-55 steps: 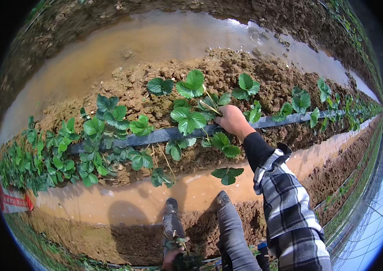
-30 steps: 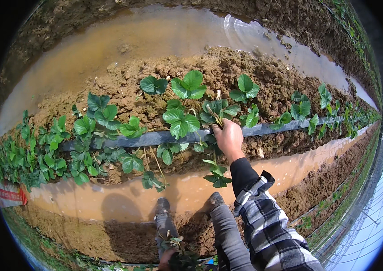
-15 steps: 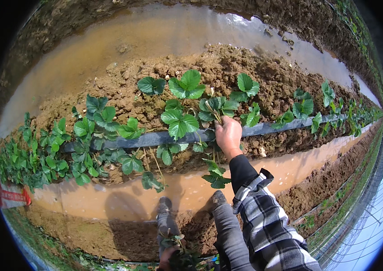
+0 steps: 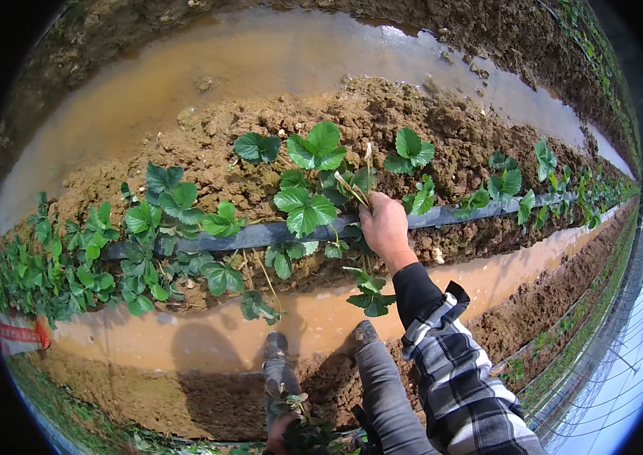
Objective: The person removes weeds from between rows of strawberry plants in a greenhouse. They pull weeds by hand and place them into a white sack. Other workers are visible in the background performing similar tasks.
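My right hand (image 4: 384,229) is closed over the dark drip hose, gripping several strawberry stalks (image 4: 353,188) whose pale cut-looking ends stick up past the fingers. Green strawberry plants (image 4: 304,211) with toothed leaves stand just left of it. Below the hand, a leaf cluster (image 4: 371,296) hangs over the muddy water; whether it joins the held stalks is hidden. At the lower edge, beside my leg, my left hand (image 4: 279,431) is partly in shade, its fingers wrapped around a bunch of strawberry leaves (image 4: 293,402).
The black hose (image 4: 260,233) runs along a ridge of clumped brown soil (image 4: 207,144). Muddy water fills furrows (image 4: 139,334) on both sides. A red and white bag (image 4: 22,334) lies at far left. My boots (image 4: 367,334) stand at the near furrow's edge.
My right hand has shifted slightly, and the pale stalks in it now point up and left, with another upright stalk showing. The leaf cluster below has swung a little right.
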A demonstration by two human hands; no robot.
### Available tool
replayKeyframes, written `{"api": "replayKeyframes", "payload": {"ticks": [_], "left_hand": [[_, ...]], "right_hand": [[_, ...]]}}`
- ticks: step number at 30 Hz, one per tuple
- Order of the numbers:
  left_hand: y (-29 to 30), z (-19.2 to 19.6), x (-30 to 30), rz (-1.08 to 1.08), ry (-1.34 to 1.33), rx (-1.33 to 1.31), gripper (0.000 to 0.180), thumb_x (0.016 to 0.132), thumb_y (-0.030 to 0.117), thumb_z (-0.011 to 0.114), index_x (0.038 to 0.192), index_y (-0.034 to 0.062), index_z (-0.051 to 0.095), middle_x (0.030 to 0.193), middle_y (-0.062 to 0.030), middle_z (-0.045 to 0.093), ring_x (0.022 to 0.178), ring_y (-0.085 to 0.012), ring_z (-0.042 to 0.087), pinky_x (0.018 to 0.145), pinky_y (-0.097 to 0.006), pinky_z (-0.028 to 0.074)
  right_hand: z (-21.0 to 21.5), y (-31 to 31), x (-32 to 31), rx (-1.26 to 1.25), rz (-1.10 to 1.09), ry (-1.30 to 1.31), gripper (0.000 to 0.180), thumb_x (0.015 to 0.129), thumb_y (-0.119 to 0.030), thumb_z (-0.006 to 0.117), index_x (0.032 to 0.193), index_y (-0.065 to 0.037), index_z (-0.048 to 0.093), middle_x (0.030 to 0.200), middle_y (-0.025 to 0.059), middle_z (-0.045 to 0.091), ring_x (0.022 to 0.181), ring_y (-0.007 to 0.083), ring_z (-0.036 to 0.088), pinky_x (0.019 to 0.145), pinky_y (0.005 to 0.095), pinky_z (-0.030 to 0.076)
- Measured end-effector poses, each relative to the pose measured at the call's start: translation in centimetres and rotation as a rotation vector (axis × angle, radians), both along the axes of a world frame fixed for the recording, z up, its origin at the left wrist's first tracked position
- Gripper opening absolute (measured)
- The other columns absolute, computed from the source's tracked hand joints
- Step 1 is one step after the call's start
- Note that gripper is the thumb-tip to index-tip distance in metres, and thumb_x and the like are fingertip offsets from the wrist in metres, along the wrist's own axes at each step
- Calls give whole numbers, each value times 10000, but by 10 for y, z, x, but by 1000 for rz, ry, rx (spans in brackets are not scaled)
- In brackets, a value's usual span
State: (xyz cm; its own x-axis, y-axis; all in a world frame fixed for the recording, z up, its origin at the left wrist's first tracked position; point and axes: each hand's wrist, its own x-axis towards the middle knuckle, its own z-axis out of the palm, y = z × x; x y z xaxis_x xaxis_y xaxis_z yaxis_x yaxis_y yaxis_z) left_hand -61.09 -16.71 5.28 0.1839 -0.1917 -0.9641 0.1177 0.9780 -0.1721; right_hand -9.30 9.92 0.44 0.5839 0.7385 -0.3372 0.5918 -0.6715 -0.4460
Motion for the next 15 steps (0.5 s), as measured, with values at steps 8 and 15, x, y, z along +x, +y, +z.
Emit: {"api": "replayKeyframes", "payload": {"ticks": [8, 15], "left_hand": [[4, 1, -1, 6, 9, 12, 259, 884, 183, 615, 1096, 35, 600, 990, -42, 624, 854, -153, 590, 778, -319, 486], [3, 3, 1, 7, 28, 20, 253, 886, 184, 615, 1092, 38, 603, 987, -31, 621, 848, -139, 580, 769, -309, 479]], "right_hand": [[-11, 10, -26, 30, 147, 38, 230, 788, -155, 661, 745, 31, 534, 760, 211, 609, 765, 431, 581, 671, 473, 454], [-31, -10, -11, 305, -688, 307, 95, 845, -73, 629, 864, 20, 643, 710, 62, 636, 634, 160, 557, 614, 316, 444]]}}
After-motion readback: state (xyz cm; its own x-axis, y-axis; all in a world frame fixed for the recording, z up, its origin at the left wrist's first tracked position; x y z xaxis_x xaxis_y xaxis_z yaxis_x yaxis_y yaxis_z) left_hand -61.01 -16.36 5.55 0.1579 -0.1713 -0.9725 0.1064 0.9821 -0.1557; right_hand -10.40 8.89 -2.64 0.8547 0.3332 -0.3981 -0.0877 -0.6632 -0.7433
